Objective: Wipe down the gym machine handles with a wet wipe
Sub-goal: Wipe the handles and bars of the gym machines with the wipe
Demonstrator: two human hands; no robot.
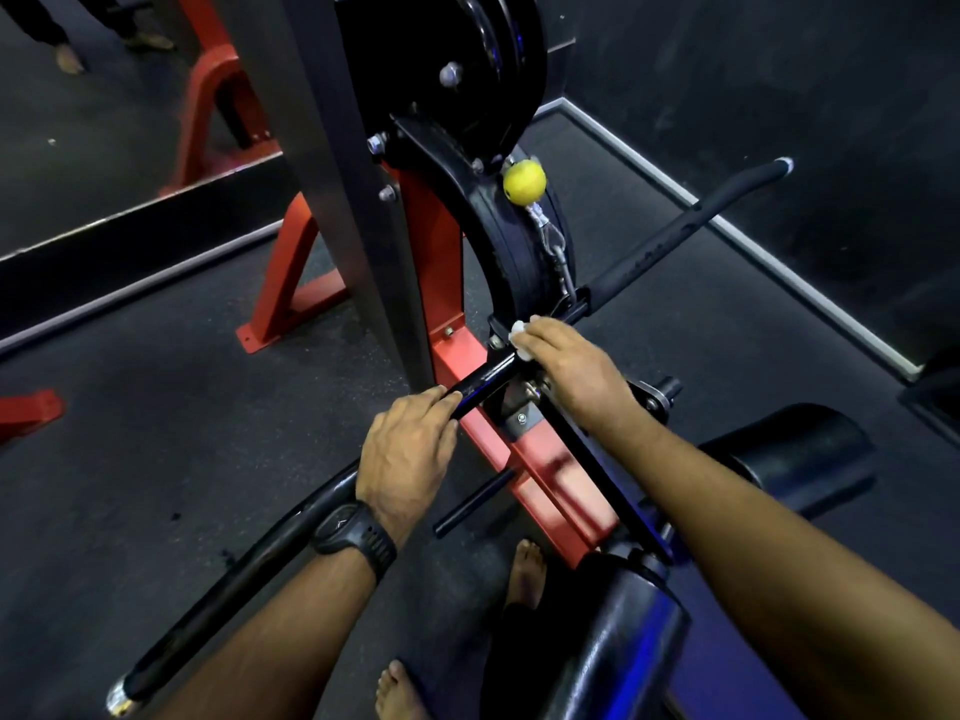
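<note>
BAR: long black metal handle bar (488, 374) lies across red steel machine frame (545, 480), below yellow ball cable stop (524, 181) | WIPE: crumpled white wet wipe (521, 339) at bar centre, under right fingers | right hand (566, 356): fingers curled over wipe, clamping it to bar | left hand (410, 449): fingers wrapped round bar, near right hand; black wristwatch (353, 532) on wrist

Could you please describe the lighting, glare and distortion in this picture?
Head view: dim overall; soft glare on the red frame, blue sheen on the pad; the wide lens tilts the post; the wipe stands out bright.
</note>
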